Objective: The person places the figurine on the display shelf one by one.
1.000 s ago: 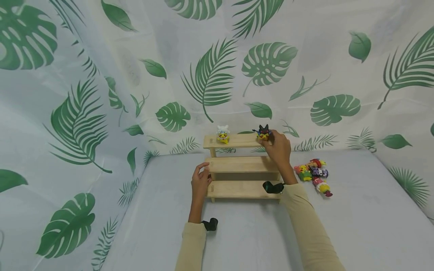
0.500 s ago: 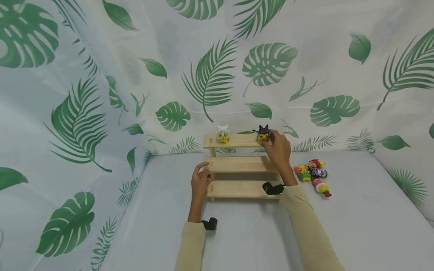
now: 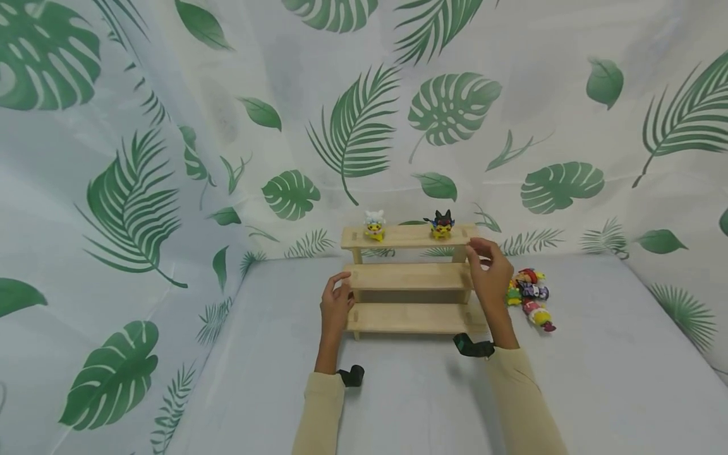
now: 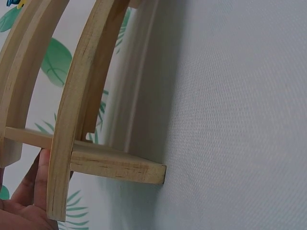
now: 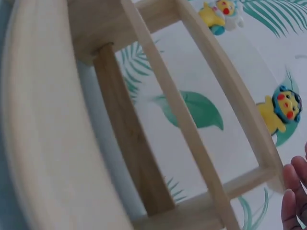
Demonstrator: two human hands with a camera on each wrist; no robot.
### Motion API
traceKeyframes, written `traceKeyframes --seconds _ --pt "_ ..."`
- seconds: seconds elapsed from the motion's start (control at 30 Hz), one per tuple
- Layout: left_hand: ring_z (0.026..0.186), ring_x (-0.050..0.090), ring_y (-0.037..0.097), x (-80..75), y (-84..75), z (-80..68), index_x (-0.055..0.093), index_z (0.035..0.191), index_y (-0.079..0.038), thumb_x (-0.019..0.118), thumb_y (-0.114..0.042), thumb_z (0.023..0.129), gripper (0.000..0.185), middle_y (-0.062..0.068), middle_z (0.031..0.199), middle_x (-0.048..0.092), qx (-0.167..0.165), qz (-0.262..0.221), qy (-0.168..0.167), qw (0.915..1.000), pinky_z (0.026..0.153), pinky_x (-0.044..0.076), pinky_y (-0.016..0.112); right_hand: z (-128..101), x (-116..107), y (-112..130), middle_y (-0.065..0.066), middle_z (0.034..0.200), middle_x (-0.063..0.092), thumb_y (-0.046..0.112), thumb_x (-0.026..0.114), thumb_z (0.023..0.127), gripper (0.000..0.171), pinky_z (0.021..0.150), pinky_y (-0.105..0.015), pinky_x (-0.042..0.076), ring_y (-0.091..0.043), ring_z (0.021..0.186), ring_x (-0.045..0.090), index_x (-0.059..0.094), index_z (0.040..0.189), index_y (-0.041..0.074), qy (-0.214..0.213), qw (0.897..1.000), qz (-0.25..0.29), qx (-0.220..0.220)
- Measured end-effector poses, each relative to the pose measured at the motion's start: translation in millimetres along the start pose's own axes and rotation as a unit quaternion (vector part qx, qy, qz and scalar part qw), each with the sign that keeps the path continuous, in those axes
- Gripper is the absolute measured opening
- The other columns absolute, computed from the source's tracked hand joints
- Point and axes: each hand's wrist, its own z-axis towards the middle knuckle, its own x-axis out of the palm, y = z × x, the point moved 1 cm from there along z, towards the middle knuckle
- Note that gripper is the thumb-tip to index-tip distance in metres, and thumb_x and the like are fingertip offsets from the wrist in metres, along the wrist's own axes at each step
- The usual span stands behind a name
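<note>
A three-tier wooden display shelf stands against the patterned backdrop. My left hand holds its left end by the middle tier; in the left wrist view the fingers reach behind the wooden side. On the top tier sits a yellow figurine with a white hood at the left. Farther right on that tier, a yellow figurine with black ears and blue trim stands upright. My right hand is beside the shelf's right end, fingers loosely bent and holding nothing; its fingertips come close to the top tier's end.
A small heap of colourful figurines lies on the pale tabletop, right of the shelf and partly behind my right hand. A white cloth with green leaves rises behind and along the sides.
My right hand has let go of the black-eared figurine and moved right and down to the shelf's end. The figurine stays on the top tier. My left hand keeps its place.
</note>
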Motion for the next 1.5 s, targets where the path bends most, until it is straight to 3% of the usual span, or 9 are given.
traceKeyframes --seconds 0.17,0.43,0.67,0.83,0.9,1.0,1.1,1.33,1.5 --pt "0.053 0.04 0.015 -1.1 -4.4 1.7 0.058 0.128 -0.002 0.051 -0.022 0.103 0.033 0.031 0.069 0.045 0.007 0.005 -0.003 1.0 0.05 0.035 0.019 -21 -20 -9 -0.02 0.094 0.069 0.016 0.066 0.094 0.021 0.066 -0.006 0.043 0.013 0.075 0.057 0.07 0.106 -0.002 -0.027 0.999 -0.008 0.046" --pt "0.053 0.039 0.012 -0.4 -1.9 0.4 0.058 0.128 -0.004 0.05 -0.022 0.103 0.031 0.016 0.061 0.045 -0.009 0.008 -0.003 0.9999 0.05 0.036 0.019 -58 -54 -34 -0.019 0.096 0.068 0.016 0.063 0.096 0.022 0.065 -0.002 0.037 0.013 0.067 0.052 0.067 0.106 -0.004 -0.069 0.985 -0.079 0.138" --pt "0.046 0.034 0.005 1.2 0.0 -2.3 0.058 0.128 -0.005 0.05 -0.022 0.103 0.031 0.005 0.056 0.041 -0.011 0.008 0.002 0.9999 0.049 0.033 0.02 -79 -88 -59 0.007 0.104 0.047 0.016 0.057 0.097 0.031 0.056 -0.003 0.039 0.012 0.063 0.049 0.058 0.126 0.006 -0.134 0.948 -0.098 0.272" --pt "0.048 0.036 0.006 1.3 0.6 -0.4 0.058 0.128 -0.005 0.051 -0.023 0.103 0.031 0.012 0.06 0.043 -0.002 0.009 0.0 1.0 0.049 0.034 0.019 -83 -113 -74 -0.006 0.134 0.031 0.024 0.05 0.098 0.052 0.061 -0.005 0.036 -0.003 0.096 0.043 0.036 0.147 0.015 -0.116 0.916 -0.129 0.362" --pt "0.047 0.035 0.006 1.2 1.2 0.5 0.059 0.127 -0.005 0.05 -0.022 0.103 0.03 0.013 0.06 0.044 0.003 0.011 -0.002 0.9999 0.049 0.034 0.019 -82 -121 -81 -0.012 0.145 0.023 0.028 0.049 0.098 0.057 0.06 -0.005 0.04 -0.001 0.099 0.045 0.028 0.151 0.019 -0.091 0.908 -0.116 0.393" --pt "0.045 0.034 0.006 1.2 3.6 1.6 0.059 0.126 -0.006 0.05 -0.021 0.103 0.029 0.01 0.057 0.043 0.003 0.012 -0.004 0.9999 0.048 0.033 0.02 -82 -128 -89 -0.015 0.154 0.014 0.03 0.047 0.1 0.062 0.057 -0.009 0.048 0.011 0.079 0.056 0.02 0.155 0.021 -0.053 0.9 -0.064 0.427" --pt "0.045 0.034 0.006 1.3 8.6 4.5 0.06 0.125 -0.01 0.05 -0.021 0.103 0.027 0.01 0.057 0.043 -0.001 0.008 -0.01 0.9999 0.047 0.032 0.02 -79 -131 -88 -0.013 0.161 0.011 0.03 0.048 0.101 0.063 0.057 -0.016 0.053 0.01 0.059 0.061 0.019 0.156 0.024 -0.039 0.89 0.012 0.454" --pt "0.05 0.038 0.009 1.2 1.4 0.6 0.059 0.127 -0.005 0.05 -0.021 0.103 0.03 0.013 0.061 0.045 -0.01 0.005 -0.003 0.9999 0.049 0.034 0.019 -70 -130 -83 -0.008 0.163 0.016 0.026 0.051 0.101 0.06 0.059 -0.023 0.056 0.004 0.06 0.065 0.025 0.155 0.024 -0.039 0.867 0.081 0.49" --pt "0.062 0.048 0.028 2.1 -0.3 -0.3 0.059 0.127 -0.005 0.051 -0.022 0.103 0.031 0.032 0.074 0.052 -0.011 0.007 -0.01 0.9999 0.052 0.038 0.02 -67 -127 -92 -0.005 0.162 0.022 0.029 0.053 0.1 0.06 0.059 -0.024 0.057 0.003 0.062 0.066 0.028 0.154 0.023 -0.036 0.861 0.105 0.497"
